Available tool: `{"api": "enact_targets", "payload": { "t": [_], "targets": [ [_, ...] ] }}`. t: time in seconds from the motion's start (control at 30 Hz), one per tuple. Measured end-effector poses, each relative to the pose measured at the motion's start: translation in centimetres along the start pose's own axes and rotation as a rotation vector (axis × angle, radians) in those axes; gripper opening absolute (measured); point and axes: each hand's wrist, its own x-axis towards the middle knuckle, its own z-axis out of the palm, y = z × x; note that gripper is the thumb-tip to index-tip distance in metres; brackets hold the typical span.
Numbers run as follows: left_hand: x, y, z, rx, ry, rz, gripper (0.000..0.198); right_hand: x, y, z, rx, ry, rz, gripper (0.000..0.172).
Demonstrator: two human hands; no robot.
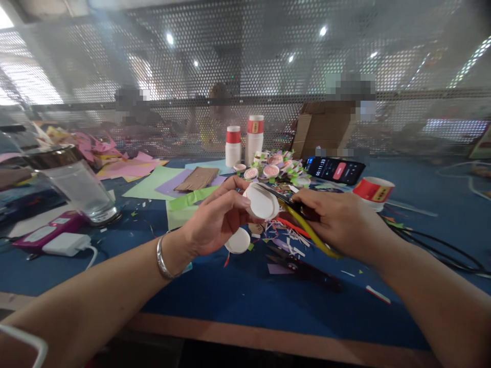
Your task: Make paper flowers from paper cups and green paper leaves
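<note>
My left hand (217, 217), with a silver bangle on its wrist, pinches a round white paper cup base (264, 202) between thumb and fingers. In my right hand (330, 217) is a pair of scissors (276, 192), its dark blades at the upper right edge of the cup base. A curved yellow strip (307, 230) runs beneath the right hand; whether the hand holds it, I cannot tell. Another white disc (238, 241) lies on the table below the left hand. Dark-handled scissors (303, 268) rest on the blue tabletop near a purple paper scrap.
Two stacks of paper cups (255, 140) stand behind decorated paper discs (274, 166). At right are a phone (335, 169), a red-and-white cup (374, 193) and black cables (441, 245). Coloured paper (148, 184), a glass bottle (76, 184) and a purple power strip (49, 232) occupy the left.
</note>
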Motion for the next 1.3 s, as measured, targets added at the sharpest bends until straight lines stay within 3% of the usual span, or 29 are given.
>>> {"api": "enact_targets", "payload": {
  "t": [0.6, 0.77, 0.93, 1.1, 1.3],
  "targets": [
    [0.0, 0.2, -0.4, 0.001, -0.063, -0.058, 0.026, -0.1, 0.0, -0.2, -0.001, 0.03, -0.056, 0.011],
    [0.1, 0.0, -0.6, 0.006, -0.079, -0.114, 0.028, -0.2, -0.1, 0.5, 0.041, 0.077, -0.054, 0.021],
    [0.0, 0.3, -0.6, -0.031, -0.109, -0.148, 0.024, 0.0, -0.5, -0.4, 0.087, -0.024, -0.034, 0.023],
    [0.0, 0.6, -0.6, -0.1, -0.128, -0.157, 0.027, 0.2, -0.6, -0.8, 0.094, -0.034, -0.02, 0.019],
    [0.1, 0.5, -0.9, -0.098, -0.08, -0.185, 0.029, 0.8, -0.4, -0.9, 0.058, -0.079, -0.052, 0.02]
  ]
}}
